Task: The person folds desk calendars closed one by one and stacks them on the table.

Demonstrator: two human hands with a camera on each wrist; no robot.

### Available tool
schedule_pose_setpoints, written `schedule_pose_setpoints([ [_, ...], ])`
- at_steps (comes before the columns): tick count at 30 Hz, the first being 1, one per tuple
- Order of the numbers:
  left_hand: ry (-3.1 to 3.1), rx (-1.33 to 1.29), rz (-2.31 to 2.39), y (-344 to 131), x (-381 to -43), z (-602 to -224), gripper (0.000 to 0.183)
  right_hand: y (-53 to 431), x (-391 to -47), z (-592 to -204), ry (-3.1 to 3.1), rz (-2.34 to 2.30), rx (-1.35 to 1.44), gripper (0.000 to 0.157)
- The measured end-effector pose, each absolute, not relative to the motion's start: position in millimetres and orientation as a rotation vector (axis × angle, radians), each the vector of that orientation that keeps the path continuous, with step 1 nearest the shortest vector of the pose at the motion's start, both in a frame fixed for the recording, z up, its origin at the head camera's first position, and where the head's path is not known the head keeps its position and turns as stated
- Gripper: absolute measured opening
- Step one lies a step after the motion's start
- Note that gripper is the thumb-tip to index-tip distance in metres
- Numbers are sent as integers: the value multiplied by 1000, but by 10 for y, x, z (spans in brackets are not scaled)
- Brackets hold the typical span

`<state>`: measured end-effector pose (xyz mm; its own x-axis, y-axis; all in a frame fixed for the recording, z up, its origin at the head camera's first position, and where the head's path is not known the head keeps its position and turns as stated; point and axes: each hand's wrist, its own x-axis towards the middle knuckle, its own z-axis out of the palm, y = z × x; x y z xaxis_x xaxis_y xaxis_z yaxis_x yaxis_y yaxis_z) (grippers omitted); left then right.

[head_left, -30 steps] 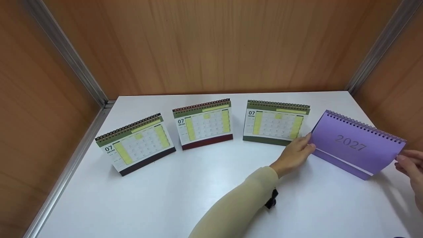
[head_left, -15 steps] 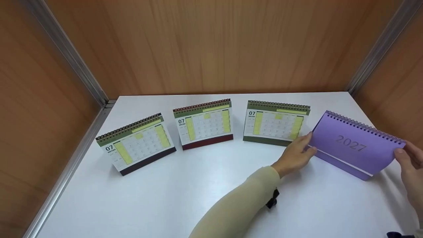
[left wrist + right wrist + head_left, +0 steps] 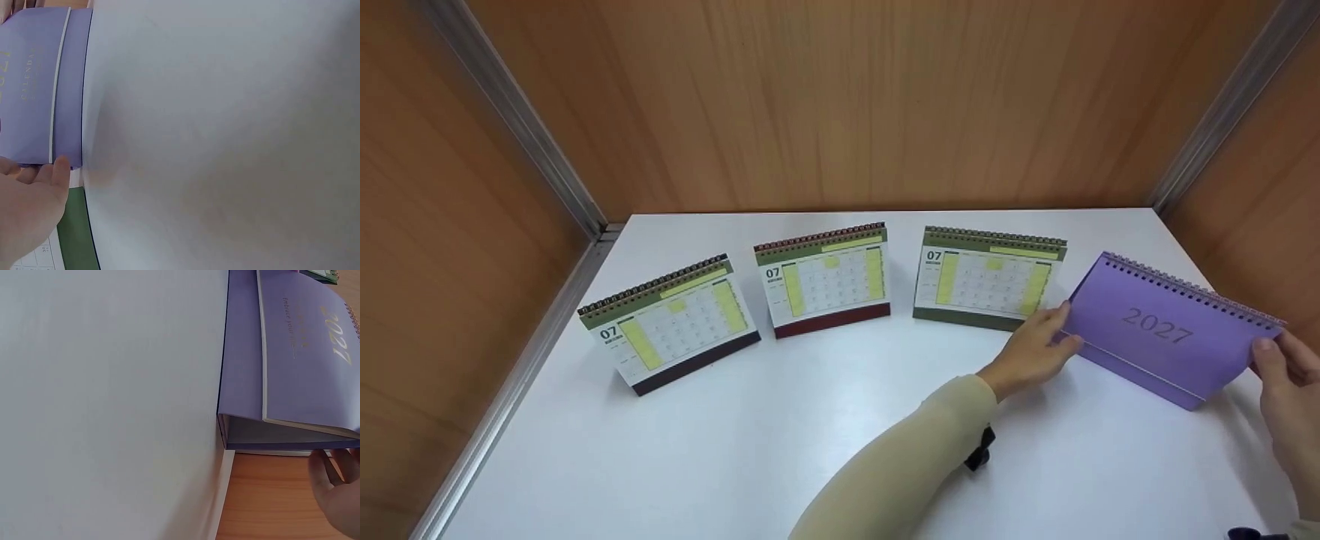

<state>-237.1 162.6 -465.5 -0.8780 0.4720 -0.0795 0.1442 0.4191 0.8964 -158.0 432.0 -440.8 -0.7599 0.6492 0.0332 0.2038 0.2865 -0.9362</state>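
Find purple 2027 calendar (image 3: 1159, 330) standing on right side of worktop (image 3: 697, 465), just beside green-based calendar (image 3: 986, 274). Note left grip (image 3: 1027, 356) relaxed, touching purple cover's left edge. Note right grip (image 3: 1288, 401) pinching its right edge near spiral binding (image 3: 1194, 288).

head view: bright, with diffuse glare on the white table (image 3: 810, 431) left of the purple calendar (image 3: 1155, 334) and soft shadow to its right; small print (image 3: 834, 283) left of it appears too blurred to read. wrist views: greyer, dimmer.
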Motion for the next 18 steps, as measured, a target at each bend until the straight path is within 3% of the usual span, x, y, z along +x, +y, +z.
schedule_pose_setpoints([
  [18,2335,470,1473,1614,-2379,-4614,66,4379,-1564,-4407,-1948,1703,-668,52],
])
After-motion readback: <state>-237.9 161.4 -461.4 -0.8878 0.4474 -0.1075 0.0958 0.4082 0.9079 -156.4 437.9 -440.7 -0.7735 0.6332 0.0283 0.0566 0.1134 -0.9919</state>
